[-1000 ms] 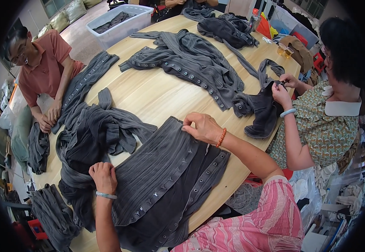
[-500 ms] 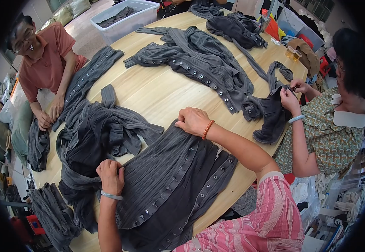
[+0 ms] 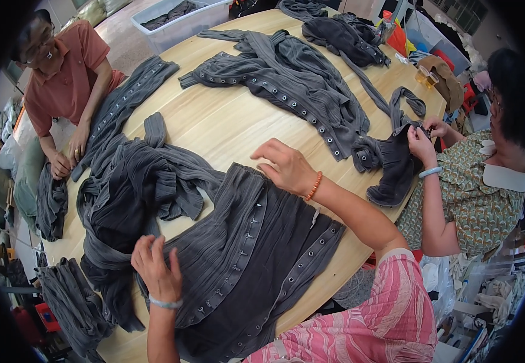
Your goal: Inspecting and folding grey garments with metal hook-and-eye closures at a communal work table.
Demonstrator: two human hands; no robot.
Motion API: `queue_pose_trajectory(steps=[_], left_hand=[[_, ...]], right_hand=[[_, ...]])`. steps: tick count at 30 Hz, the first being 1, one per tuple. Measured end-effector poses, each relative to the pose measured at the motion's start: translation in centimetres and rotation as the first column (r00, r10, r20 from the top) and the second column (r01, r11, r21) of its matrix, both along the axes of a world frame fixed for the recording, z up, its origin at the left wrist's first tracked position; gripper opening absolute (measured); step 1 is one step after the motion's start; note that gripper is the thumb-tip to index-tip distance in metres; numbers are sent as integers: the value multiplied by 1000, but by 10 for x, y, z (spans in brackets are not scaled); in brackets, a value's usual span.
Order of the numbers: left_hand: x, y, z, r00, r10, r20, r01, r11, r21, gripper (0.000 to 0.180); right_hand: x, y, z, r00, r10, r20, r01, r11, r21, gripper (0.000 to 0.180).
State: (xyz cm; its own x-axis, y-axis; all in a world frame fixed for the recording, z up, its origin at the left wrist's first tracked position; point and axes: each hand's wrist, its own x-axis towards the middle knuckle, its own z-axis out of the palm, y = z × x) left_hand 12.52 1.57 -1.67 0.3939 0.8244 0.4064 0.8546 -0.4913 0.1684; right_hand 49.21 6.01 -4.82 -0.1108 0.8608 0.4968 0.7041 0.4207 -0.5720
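A dark grey ribbed garment (image 3: 232, 236) lies spread in front of me, with a row of metal hooks down one edge and a row of eyelets down another. My left hand (image 3: 156, 269) is at its left edge, fingers bent and apart, gripping nothing. Over the far edge of the cloth is my right hand (image 3: 286, 169), its thumb and fingers parted and holding nothing. A rumpled heap of similar dark garments (image 3: 135, 193) lies just beyond my left hand.
More dark garments with eyelets (image 3: 293, 85) cover the far side of the wooden table (image 3: 208, 139). A person in a red shirt (image 3: 69, 72) handles cloth at left; another in a patterned top (image 3: 456, 187) handles a garment at right. A plastic bin (image 3: 181, 27) stands behind.
Both my hands have loosened from the garment and their fingers have spread. The cloth's upper left edge has drawn inward, baring more table beside the heap.
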Motion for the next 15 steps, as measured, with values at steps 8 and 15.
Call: queue_pose_trajectory(steps=[8, 15], left_hand=[[-21, -131, 6, 989, -134, -61, 105, 931, -349, 40], [-40, -146, -16, 983, -29, -179, -9, 978, -207, 33]], right_hand=[[-2, -35, -9, 843, 250, 476, -306, 951, 42, 11], [-6, -21, -10, 788, 223, 574, -282, 959, 15, 14]])
